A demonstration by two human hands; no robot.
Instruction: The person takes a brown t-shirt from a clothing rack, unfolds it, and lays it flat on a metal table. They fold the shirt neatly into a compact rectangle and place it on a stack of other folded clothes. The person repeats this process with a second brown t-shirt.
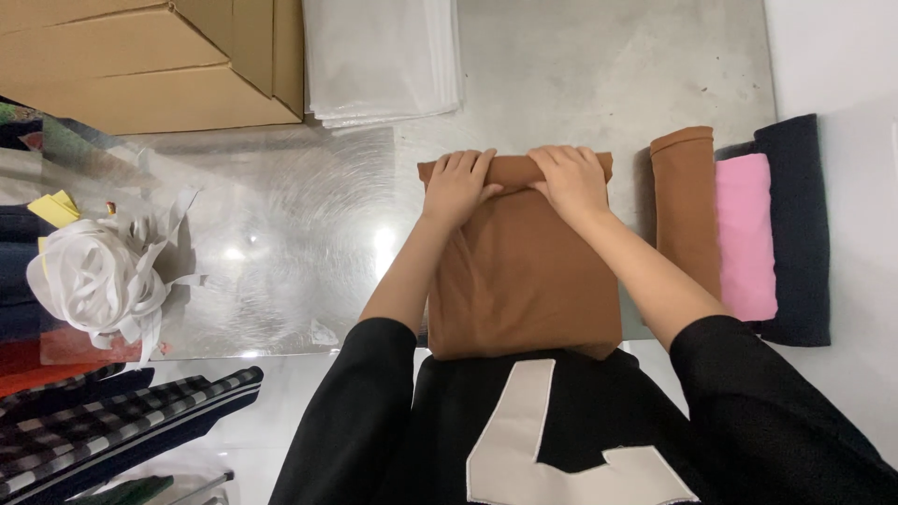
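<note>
Item in hand: folded rust-brown fabric garment (524,271), flat on the brushed-metal surface (281,243), its near edge at our body. Our left hand (456,187) and right hand (571,180) rest side by side on its far edge; each grip is curled closed over the rolled-up fabric there, fingers pressed down on the roll.

Right of the brown garment, just beside it: rolled rust-brown cloth (685,206), then a rolled pink cloth (745,238), then a rolled dark navy cloth (795,234), the three touching in a row.

Beyond the brown garment, to the left: stack of clear plastic bags (379,56); further left, tan cardboard boxes (140,61).

Well to the left of the brown garment: loose bundle of white ribbon tape (98,271), with small yellow paper slips (54,208) just behind it. Left and nearer to us: striped and checked dark garments (112,421).

Nothing lies between our hands and the garment. We note glare on the metal left of the garment, and a white wall (832,56) beyond the rolls.
</note>
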